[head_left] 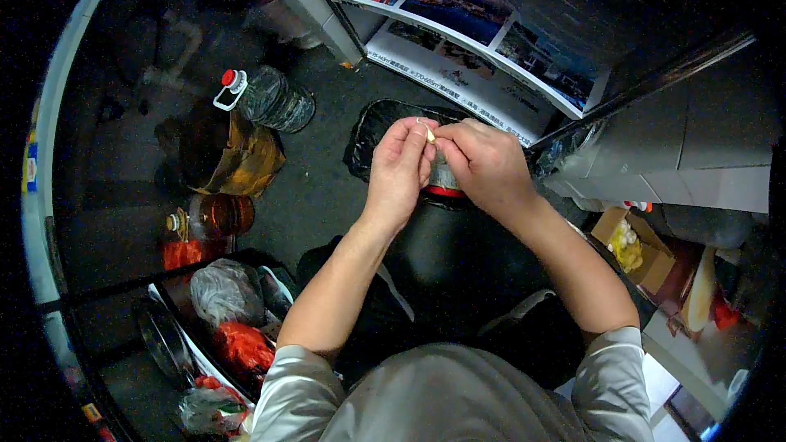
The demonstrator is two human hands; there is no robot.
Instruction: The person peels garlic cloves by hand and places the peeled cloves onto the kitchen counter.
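Note:
A small pale clove (pixel 431 137), which looks like garlic, is pinched between the thumb and fingers of my left hand (pixel 399 165). Against the clove's other side press the closed thumb and forefinger of my right hand (pixel 489 165); its remaining fingers are curled in. Both hands are over a bin lined with a black bag (pixel 366 141). Something clear with a red band (pixel 444 191) shows below the hands, inside or at the rim of the bin, partly covered by them.
To the left stand a large clear bottle with a red cap (pixel 282 98), a torn brown carton (pixel 246 155) and an amber jug (pixel 225 215). Plastic bags (pixel 227 292) lie lower left. On the right is a cardboard box (pixel 655 266) with pale bulbs. Printed boards (pixel 458 74) lean ahead.

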